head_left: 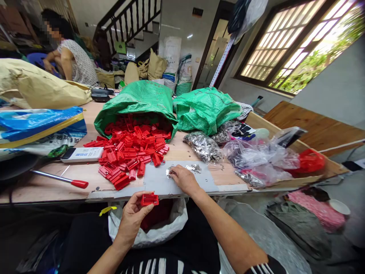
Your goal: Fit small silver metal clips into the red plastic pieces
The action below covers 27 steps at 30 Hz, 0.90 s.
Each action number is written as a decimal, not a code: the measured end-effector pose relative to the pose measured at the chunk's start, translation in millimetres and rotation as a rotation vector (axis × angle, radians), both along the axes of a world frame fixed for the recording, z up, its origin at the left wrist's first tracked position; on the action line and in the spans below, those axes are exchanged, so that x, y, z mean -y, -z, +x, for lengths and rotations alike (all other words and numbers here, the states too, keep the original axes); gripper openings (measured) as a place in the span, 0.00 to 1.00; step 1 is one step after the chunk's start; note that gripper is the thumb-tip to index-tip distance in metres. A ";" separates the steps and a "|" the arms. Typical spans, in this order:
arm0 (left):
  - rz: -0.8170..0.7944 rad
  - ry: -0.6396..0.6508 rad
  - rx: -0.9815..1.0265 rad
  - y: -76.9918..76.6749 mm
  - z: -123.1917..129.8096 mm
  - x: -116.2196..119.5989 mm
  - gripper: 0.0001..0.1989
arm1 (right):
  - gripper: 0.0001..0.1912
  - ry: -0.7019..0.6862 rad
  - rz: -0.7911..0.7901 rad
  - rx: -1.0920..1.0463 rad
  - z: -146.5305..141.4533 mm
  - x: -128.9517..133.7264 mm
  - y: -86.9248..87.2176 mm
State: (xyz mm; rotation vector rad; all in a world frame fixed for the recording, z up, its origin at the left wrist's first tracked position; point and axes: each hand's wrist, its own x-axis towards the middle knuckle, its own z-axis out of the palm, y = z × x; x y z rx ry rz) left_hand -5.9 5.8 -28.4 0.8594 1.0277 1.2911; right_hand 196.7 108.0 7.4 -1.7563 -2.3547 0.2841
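Observation:
Between the thumb and fingers of my left hand (133,213) is a small red plastic case (149,199), held above the mouth of a white sack (171,230) at the table's front edge. My right hand (185,179) reaches over a grey mat (155,179), its fingertips pinched together at a little heap of small metal pieces (169,171). Whether a piece is between those fingertips is too small to make out. More metal pieces (194,168) lie just beyond that hand. A pile of red plastic cases (128,148) spills from a green sack (142,97) onto the table.
Right of the mat sit a clear bag of metal parts (203,146) and a wooden tray (309,177) with plastic bags. A white box (82,154) and a red-tipped lever (79,184) are at left. Another person (72,59) sits at the back left.

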 end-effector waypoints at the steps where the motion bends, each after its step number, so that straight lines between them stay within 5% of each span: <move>1: -0.002 -0.006 -0.006 -0.8 0.0 -0.2 0.18 | 0.08 0.013 -0.006 0.030 -3.1 -1.3 0.2; 13: -0.003 0.010 0.004 4.7 -2.0 -2.4 0.17 | 0.03 0.153 -0.026 -0.047 -18.5 -5.7 6.8; 22: -0.116 -0.046 0.201 -13.6 1.4 -5.0 0.24 | 0.05 0.128 -0.023 -0.265 6.9 -5.3 -1.9; 27: -0.079 -0.019 0.226 -20.5 3.3 -9.9 0.26 | 0.06 0.079 -0.170 -0.684 8.2 5.8 -4.7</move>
